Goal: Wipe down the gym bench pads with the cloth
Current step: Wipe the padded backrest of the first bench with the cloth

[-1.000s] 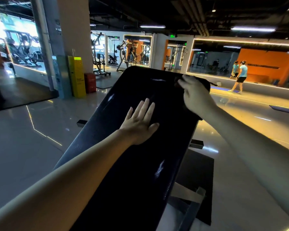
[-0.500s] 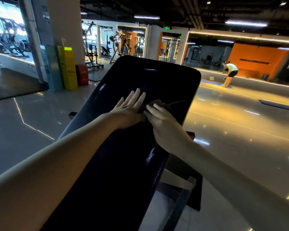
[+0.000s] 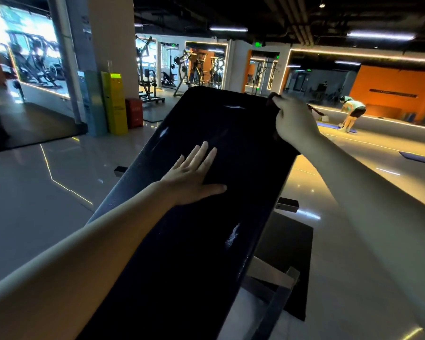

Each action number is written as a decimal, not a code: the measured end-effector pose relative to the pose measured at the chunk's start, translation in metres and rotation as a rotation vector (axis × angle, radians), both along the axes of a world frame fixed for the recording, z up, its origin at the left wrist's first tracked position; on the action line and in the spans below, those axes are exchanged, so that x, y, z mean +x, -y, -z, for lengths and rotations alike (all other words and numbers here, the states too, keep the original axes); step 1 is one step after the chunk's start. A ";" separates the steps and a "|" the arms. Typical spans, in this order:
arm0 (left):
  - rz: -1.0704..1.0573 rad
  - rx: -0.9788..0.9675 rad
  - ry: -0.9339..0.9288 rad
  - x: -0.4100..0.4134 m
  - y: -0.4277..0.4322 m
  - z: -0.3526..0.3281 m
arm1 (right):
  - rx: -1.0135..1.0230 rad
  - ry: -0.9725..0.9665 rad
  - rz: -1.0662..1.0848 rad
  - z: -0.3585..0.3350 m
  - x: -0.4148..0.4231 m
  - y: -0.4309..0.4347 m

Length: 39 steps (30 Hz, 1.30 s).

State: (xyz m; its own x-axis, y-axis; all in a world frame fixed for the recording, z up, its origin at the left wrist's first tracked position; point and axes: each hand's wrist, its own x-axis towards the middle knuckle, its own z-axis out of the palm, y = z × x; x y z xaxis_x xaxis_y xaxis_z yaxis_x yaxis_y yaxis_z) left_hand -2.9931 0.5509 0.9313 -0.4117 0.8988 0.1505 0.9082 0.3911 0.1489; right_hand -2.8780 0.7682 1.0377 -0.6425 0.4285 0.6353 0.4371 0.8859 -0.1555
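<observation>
The grip of the right hand (image 3: 295,121) is closed on the cloth (image 3: 271,98): fingers curled over a dark bunch of it, pinching it against the far right corner of the bench pad (image 3: 206,253). Only a small wad shows above the knuckles, and how much more lies under the palm I cannot tell. The left hand (image 3: 194,175) has no grip on anything; it lies flat, fingers straight and a little spread, on the middle of the pad, nearer its left edge.

The cloth looks soft and light, something that crumples and slides readily, so I judge it best held bunched in the fist with a flat face down, as now, and not by a loose edge. The pad itself I take to be firm padding under a smooth, slick skin: it should give slightly under pressure and let the cloth glide, so a bracing palm makes sense.

The pad is long, black and glossy with rounded far corners, tilted up away from the wearer, and pale streaks catch the light near its far end and its right edge — moisture or smears, I cannot say which. Below its right edge stand the steel frame (image 3: 275,278) and a dark floor mat (image 3: 290,246) on the shiny floor (image 3: 35,192); well beyond the far right corner a person (image 3: 352,110) bends over
</observation>
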 end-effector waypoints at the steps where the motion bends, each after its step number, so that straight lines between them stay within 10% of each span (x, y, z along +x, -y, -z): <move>1: -0.003 -0.005 0.003 0.000 0.000 -0.001 | 0.009 -0.015 0.029 0.000 -0.006 0.002; 15: -0.066 -0.067 0.036 0.011 0.004 -0.009 | 0.082 0.384 -0.494 0.105 0.061 0.115; 29: -0.214 0.001 0.220 0.007 0.003 -0.003 | 0.020 0.043 -0.009 0.001 -0.025 0.011; 39: -0.228 0.011 0.215 0.006 0.005 -0.002 | 0.062 0.378 -0.376 0.079 -0.030 0.107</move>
State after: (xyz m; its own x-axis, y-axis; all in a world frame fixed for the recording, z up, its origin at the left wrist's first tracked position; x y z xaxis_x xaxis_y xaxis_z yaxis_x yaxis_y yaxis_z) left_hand -2.9871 0.5456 0.9334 -0.6260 0.7784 0.0473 0.7443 0.5783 0.3340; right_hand -2.9082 0.6615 0.9583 -0.9333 0.0938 0.3467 0.1032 0.9946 0.0086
